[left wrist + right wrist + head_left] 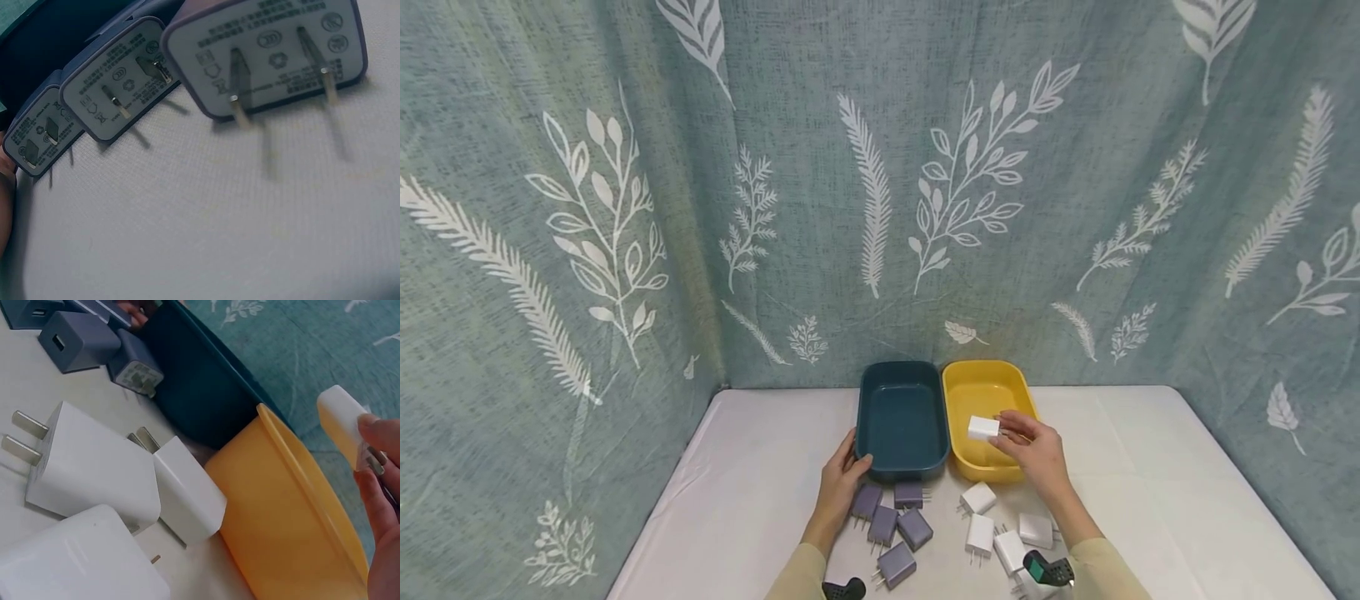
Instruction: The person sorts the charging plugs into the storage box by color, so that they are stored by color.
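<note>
My right hand (1037, 452) pinches a white USB wall charger (983, 428) by its pronged end, above the yellow bin (992, 473). In the right wrist view, thumb and fingers meet near the metal prongs of the held charger (340, 419). At the front left corner of the dark blue bin (901, 473), my left hand (837, 487) holds the side, with the thumb at the rim. No charger shows inside either bin. Several purple-grey chargers (897, 565) lie before the blue bin, beside the left hand. White chargers (979, 535) lie before the yellow bin.
Both bins stand side by side at the back of a white-covered table (1120, 467). A green-grey leaf-patterned curtain (820, 208) hangs behind and on both sides. In the left wrist view, charger prongs (237, 112) point outward over the cloth.
</note>
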`<state>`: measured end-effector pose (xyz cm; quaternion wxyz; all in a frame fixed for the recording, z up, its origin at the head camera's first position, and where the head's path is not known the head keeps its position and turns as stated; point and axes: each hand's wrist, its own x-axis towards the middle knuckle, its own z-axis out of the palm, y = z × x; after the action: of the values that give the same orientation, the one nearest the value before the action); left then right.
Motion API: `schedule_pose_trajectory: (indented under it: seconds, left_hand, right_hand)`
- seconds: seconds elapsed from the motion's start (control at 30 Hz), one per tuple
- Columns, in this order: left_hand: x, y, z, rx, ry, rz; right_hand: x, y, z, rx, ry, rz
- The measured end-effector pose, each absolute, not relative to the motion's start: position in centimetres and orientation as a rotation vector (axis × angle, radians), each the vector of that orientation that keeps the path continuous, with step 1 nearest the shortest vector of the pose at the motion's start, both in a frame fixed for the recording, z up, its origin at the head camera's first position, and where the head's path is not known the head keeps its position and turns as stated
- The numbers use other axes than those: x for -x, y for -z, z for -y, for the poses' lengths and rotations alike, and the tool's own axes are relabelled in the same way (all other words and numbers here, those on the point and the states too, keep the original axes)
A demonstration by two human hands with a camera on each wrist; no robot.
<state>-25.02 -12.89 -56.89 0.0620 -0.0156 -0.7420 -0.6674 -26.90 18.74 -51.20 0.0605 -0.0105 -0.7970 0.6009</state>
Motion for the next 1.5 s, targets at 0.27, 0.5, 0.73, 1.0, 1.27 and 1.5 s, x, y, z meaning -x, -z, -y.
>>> schedule_pose_trajectory:
  seconds: [0.27, 0.5, 0.73, 1.0, 1.27, 1.5]
  left_hand:
    - [25.0, 57.1, 12.8, 0.063, 2.043, 2.231]
    - [24.8, 56.4, 12.9, 0.072, 2.058, 2.236]
    - [24.1, 54.3, 12.9, 0.081, 2.088, 2.237]
    - [25.0, 56.8, 13.0, 0.064, 2.032, 2.245]
    - [25.1, 57.4, 13.0, 0.061, 2.012, 2.243]
    - [25.0, 57.0, 12.9, 0.066, 2.03, 2.235]
  right_hand:
    - [26.7, 51.2, -18.7, -0.084, -1.868, 2.358]
    - [26.4, 51.1, -19.1, -0.106, -1.821, 2.355]
    - [25.9, 50.9, -19.4, -0.097, -1.827, 2.356]
    - [25.6, 51.5, -19.7, -0.085, -1.796, 2.384]
    - [25.0, 52.0, -20.1, -0.094, -1.806, 2.381]
    - [24.2, 52.4, -20.7, -0.088, -1.827, 2.38]
